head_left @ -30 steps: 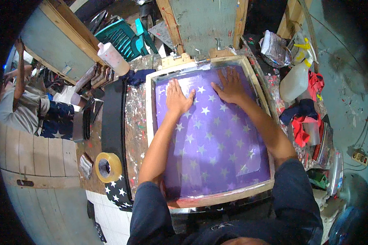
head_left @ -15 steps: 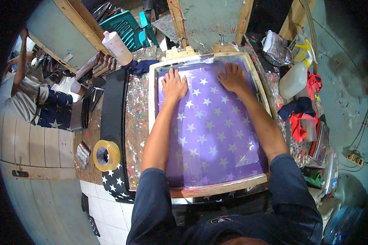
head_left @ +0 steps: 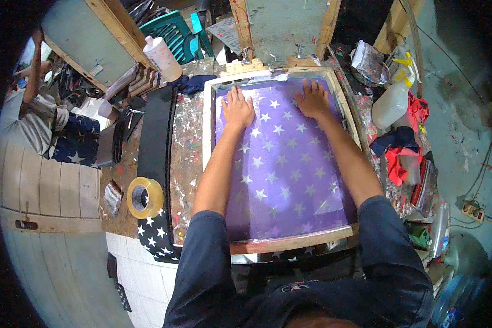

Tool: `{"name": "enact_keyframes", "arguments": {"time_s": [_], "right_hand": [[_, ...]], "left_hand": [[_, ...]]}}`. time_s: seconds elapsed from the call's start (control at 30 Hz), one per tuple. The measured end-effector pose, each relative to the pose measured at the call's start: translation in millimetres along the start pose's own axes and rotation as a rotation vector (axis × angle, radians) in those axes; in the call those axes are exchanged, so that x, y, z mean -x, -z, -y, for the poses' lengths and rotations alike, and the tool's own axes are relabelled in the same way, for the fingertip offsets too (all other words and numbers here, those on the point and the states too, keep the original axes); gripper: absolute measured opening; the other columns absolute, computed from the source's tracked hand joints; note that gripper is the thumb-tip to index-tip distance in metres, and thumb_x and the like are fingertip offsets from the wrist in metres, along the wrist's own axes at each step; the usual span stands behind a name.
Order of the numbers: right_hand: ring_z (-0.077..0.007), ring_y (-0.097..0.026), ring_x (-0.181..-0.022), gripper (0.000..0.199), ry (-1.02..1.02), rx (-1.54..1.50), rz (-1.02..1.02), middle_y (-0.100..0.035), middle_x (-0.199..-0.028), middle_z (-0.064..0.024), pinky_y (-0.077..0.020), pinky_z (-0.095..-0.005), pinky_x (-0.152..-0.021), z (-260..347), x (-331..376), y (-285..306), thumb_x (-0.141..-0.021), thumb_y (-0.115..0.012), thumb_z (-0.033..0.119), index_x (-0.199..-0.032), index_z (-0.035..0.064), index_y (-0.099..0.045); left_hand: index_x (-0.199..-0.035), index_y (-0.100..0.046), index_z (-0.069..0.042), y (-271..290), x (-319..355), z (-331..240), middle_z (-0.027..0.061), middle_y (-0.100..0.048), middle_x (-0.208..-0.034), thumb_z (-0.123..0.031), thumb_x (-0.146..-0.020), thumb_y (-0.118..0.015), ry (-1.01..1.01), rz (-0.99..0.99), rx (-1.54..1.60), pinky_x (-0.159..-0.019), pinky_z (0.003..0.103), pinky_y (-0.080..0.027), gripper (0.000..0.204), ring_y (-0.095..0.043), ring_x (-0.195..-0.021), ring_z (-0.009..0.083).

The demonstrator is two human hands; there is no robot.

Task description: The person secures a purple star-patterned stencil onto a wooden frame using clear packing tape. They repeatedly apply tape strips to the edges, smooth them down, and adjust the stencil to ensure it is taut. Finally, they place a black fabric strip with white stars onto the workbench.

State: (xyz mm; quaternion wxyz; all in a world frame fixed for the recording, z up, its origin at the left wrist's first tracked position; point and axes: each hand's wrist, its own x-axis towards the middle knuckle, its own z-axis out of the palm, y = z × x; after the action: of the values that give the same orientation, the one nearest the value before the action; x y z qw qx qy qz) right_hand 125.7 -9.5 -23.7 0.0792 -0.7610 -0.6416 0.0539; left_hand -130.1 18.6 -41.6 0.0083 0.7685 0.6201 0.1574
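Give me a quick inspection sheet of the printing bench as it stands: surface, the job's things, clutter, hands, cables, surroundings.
Surface: paint-spattered bench.
Job's things: wooden-framed purple screen with white stars, lying flat.
Clutter: tape roll left of the frame; white bottle at the far left; spray bottle and red and blue rags on the right; star-printed cloth at the near left edge.
Hands: left hand and right hand pressed flat on the screen's far end, fingers spread, no grip on anything.
Cables: power strip with lead on the floor, right.
Surroundings: another person at far left.
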Motion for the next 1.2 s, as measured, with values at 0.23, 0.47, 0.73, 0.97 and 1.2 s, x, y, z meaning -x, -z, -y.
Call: {"name": "enact_keyframes", "arguments": {"time_s": [0.23, 0.47, 0.73, 0.97, 1.2], "right_hand": [[-0.0365, -0.014, -0.151, 0.068, 0.146, 0.157, -0.046, -0.019, -0.163, -0.0156, -0.0097, -0.0504, -0.122, -12, 15, 16, -0.102, -0.030, 0.050, -0.156, 0.0099, -0.022], [-0.0331, -0.019, -0.150, 0.063, 0.255, 0.173, -0.082, -0.022, -0.162, -0.0162, -0.0123, -0.0445, -0.123, -14, 53, -3, -0.104, -0.028, 0.047, -0.154, 0.0091, -0.029], [-0.0341, -0.021, -0.149, 0.064, 0.274, 0.238, -0.122, -0.024, -0.161, -0.0168, -0.0139, -0.0472, -0.122, -18, 49, -12, -0.104, -0.027, 0.049, -0.155, 0.0104, -0.026], [-0.0350, -0.014, -0.151, 0.062, 0.326, 0.096, 0.079, -0.018, -0.163, -0.0178, -0.0138, -0.0480, -0.121, -20, 52, 26, -0.106, -0.028, 0.043, -0.156, 0.0079, -0.022], [-0.0343, -0.015, -0.151, 0.063, 0.503, -0.018, -0.019, -0.019, -0.162, -0.0197, -0.0105, -0.0512, -0.122, -23, 166, 16, -0.104, -0.035, 0.042, -0.154, 0.0050, -0.026]], "left_hand": [[-0.149, -0.033, 0.006, 25, 16, -8, 0.0247, -0.031, -0.156, -0.037, -0.101, -0.037, -0.135, 0.003, -0.028, -0.117, 0.055, -0.022, 0.064, -0.029, -0.145, 0.0379], [-0.149, -0.032, 0.007, 10, 68, -9, 0.0253, -0.030, -0.156, -0.031, -0.102, -0.033, -0.238, -0.003, 0.047, -0.121, 0.048, -0.017, 0.059, -0.024, -0.148, 0.0368], [-0.141, -0.043, 0.006, 13, 72, -18, 0.0254, -0.040, -0.150, -0.024, -0.100, -0.041, -0.260, -0.067, 0.038, -0.118, 0.047, -0.025, 0.051, -0.034, -0.142, 0.0376], [-0.133, -0.049, 0.006, 53, 69, -21, 0.0272, -0.047, -0.142, -0.017, -0.097, -0.047, -0.223, 0.147, 0.417, -0.113, 0.047, -0.034, 0.043, -0.042, -0.134, 0.0419], [-0.141, -0.036, 0.015, 55, 166, -7, 0.0320, -0.033, -0.151, -0.024, -0.100, -0.045, -0.450, 0.091, 0.051, -0.119, 0.048, -0.025, 0.056, -0.031, -0.142, 0.0443]]}}
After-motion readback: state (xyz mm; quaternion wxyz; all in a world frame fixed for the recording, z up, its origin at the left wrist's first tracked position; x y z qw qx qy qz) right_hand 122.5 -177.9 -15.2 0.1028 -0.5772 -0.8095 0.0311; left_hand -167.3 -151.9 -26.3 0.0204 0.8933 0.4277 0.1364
